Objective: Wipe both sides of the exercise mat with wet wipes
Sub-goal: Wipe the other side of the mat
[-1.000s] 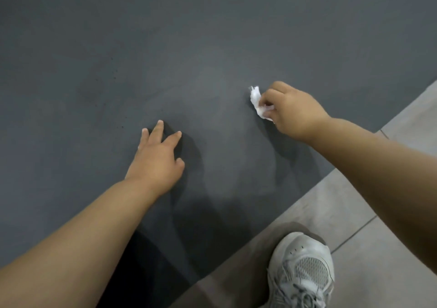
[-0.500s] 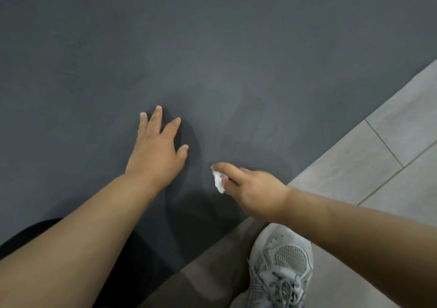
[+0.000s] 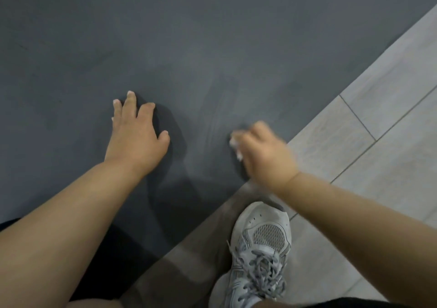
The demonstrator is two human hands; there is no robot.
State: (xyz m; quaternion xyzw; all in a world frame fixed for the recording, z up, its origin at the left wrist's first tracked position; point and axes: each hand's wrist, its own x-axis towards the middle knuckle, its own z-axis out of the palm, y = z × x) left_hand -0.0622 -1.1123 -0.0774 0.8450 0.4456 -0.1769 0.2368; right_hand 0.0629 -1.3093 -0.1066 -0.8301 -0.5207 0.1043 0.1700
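Note:
A dark grey exercise mat (image 3: 165,36) fills most of the view, lying flat on the floor. My left hand (image 3: 134,137) rests flat on it with fingers spread, holding nothing. My right hand (image 3: 264,154), blurred by motion, presses down near the mat's right edge. It is closed around a small crumpled white wet wipe (image 3: 235,143), of which only a bit shows at the fingertips. Faint damp streaks (image 3: 217,109) mark the mat just beyond the right hand.
Light grey floor tiles (image 3: 378,118) border the mat on the right. My grey laced sneaker (image 3: 257,255) stands on the tiles just below the right hand, close to the mat's edge. Dark clothing (image 3: 106,255) shows at the bottom left.
My right hand with the wipe swept from the far middle of the mat toward me, then right to the mat's edge. The left hand stayed planted.

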